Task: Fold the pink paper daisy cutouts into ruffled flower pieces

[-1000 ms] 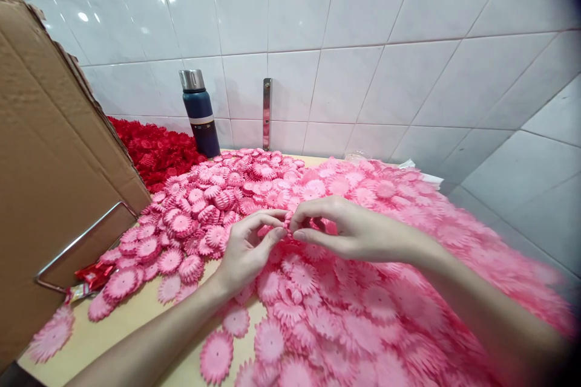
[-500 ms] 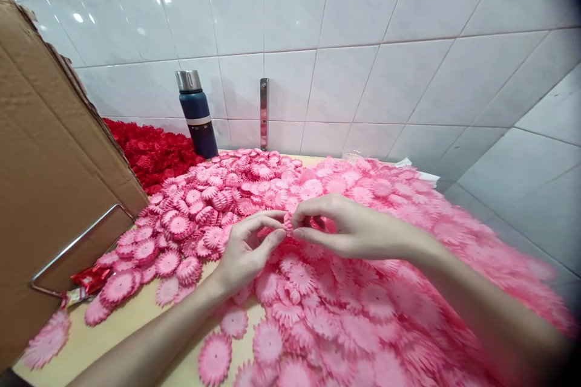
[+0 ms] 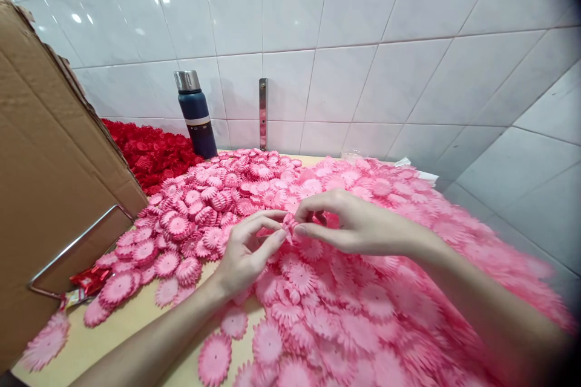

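Between my two hands is a small pink artificial flower petal piece (image 3: 289, 227), partly covered by the fingertips. My left hand (image 3: 252, 245) pinches its left side between thumb and fingers. From the right, my right hand (image 3: 338, 222) has thumb and index finger closed on the other side of it. Below and around both hands spreads a heap of pink scalloped petal discs (image 3: 363, 302), many with a small dark hole in the middle. Curled, darker-edged pink discs (image 3: 181, 224) are piled to the left of my left hand.
A cardboard box (image 3: 54, 133) with a metal wire handle (image 3: 75, 248) stands at the left. Behind it lie red petal pieces (image 3: 157, 154) beside a dark blue bottle (image 3: 198, 118). A red wrapper (image 3: 91, 278) rests on the pale tabletop (image 3: 149, 320). A tiled wall (image 3: 345, 84) closes the back.
My right hand has shifted slightly to the right, away from my left fingertips. The pink piece between them now looks more spread and ruffled. My left hand has barely moved.
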Tool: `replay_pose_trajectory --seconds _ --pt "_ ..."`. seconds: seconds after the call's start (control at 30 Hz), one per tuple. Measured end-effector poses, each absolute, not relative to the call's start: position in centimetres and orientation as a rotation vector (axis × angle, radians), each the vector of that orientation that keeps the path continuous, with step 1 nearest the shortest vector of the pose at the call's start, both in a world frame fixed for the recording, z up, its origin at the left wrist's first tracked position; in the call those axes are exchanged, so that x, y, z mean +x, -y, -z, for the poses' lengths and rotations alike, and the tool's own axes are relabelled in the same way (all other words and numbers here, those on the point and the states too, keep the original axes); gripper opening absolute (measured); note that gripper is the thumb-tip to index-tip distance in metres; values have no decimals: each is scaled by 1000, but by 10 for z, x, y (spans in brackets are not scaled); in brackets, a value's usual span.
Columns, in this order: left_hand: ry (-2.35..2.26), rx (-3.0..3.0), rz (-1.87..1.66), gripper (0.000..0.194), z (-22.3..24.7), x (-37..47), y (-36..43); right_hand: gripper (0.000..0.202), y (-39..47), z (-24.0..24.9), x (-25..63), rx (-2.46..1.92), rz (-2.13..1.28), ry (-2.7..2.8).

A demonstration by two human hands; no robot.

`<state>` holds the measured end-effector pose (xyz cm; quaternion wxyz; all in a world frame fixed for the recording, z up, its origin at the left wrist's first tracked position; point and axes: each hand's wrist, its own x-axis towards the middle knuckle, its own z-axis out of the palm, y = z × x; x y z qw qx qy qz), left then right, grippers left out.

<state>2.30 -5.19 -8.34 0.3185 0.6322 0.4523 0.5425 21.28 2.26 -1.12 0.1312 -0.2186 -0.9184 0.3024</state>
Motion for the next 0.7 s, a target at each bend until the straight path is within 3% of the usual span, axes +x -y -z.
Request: replay_pose_trajectory --seconds 0.4,0.7 --pt "-1174 1655 -1454 11 81 24 55 17 -32 -1 231 -883 -511 2361" --pt "-1067 1642 -1414 7 84 28 53 18 -22 3 218 -672 -728 2603"
